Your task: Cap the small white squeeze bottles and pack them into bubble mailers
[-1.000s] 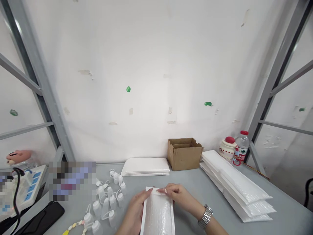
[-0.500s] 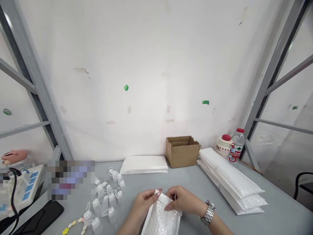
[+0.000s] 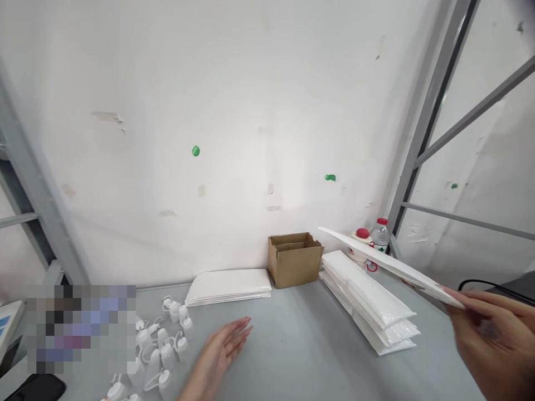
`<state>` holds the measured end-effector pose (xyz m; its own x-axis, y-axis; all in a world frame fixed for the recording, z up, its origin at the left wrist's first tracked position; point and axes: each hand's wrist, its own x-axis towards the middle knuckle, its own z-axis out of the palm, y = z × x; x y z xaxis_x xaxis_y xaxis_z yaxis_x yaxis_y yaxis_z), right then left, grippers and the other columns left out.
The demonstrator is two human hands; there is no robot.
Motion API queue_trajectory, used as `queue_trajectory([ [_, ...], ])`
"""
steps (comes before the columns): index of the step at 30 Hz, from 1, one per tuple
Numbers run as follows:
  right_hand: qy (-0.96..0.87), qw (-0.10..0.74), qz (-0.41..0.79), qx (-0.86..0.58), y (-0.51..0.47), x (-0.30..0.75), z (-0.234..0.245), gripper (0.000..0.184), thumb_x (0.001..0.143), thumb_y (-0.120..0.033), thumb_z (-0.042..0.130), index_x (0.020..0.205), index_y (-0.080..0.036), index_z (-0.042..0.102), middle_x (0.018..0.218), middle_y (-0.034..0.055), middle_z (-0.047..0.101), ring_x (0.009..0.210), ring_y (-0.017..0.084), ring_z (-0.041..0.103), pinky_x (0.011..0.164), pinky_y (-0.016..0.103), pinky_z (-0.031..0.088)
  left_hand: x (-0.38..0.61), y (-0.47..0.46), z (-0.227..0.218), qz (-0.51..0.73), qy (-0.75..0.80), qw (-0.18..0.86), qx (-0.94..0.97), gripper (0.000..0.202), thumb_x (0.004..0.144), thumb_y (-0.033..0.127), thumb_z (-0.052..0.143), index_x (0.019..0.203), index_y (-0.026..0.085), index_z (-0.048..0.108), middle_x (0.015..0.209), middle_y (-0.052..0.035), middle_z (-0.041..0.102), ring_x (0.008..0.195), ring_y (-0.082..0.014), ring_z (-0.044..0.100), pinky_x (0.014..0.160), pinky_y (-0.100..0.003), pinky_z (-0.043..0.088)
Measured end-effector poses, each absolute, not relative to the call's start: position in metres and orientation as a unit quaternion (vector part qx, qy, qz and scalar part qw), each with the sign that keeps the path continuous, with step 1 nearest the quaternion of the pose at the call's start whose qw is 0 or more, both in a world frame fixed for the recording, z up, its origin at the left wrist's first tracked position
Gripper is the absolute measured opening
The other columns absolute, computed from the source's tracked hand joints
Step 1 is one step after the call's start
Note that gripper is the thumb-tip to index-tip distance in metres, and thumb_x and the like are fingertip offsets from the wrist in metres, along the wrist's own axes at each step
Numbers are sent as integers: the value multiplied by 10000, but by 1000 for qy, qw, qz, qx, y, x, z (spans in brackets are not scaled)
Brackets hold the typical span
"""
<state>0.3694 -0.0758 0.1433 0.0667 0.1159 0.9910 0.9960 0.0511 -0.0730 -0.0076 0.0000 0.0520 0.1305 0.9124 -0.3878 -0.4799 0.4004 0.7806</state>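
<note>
My right hand, at the right edge, pinches the near end of a white bubble mailer. That mailer is seen nearly edge-on, raised above a stack of similar bubble mailers on the right of the table. Over the grey tabletop, left of centre, my left hand is empty, its fingers stretched out. Small white capped bottles with loops stand just left of it. Behind it lies a flat pile of white mailers.
An open cardboard box stands against the wall. At the back right are a red-lidded jar and a red-capped bottle, partly behind the raised mailer. A dark phone lies at the lower left. Grey metal posts flank the table.
The mailer has gone from between both hands at the front centre to above the right stack, in my right hand. My left hand has let go. The view has turned right.
</note>
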Motion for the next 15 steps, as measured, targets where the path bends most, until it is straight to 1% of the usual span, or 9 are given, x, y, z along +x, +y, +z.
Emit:
queue_trajectory([
  [2,-520,471,-501,-507,-64,374,133,88,754,-125,562,733,-189,619,730,44,585,647,179,545,643,322,474,-8,1,50,487,444,711,245,238,806,192,465,832,114,689,1145,-143,632,1017,-244,607,1030,-389,317],
  [5,-558,420,-522,-489,-42,386,110,119,776,-103,518,782,-168,619,735,43,588,648,160,557,643,295,493,-9,4,47,491,443,709,245,226,799,190,476,835,118,687,1166,-144,618,1023,-243,604,1028,-384,321],
  [11,-627,381,-448,-511,-16,413,62,164,828,-151,445,899,-164,593,837,75,566,739,178,581,734,330,493,-9,3,50,498,450,701,243,224,795,192,479,812,115,689,1146,-156,628,1012,-247,611,1013,-388,341],
  [15,-642,356,-404,-545,-12,418,50,207,832,-182,400,883,-162,600,846,90,573,737,201,590,683,344,498,-7,2,50,494,455,700,242,217,789,185,482,787,123,690,1101,-149,656,991,-242,622,990,-380,369],
])
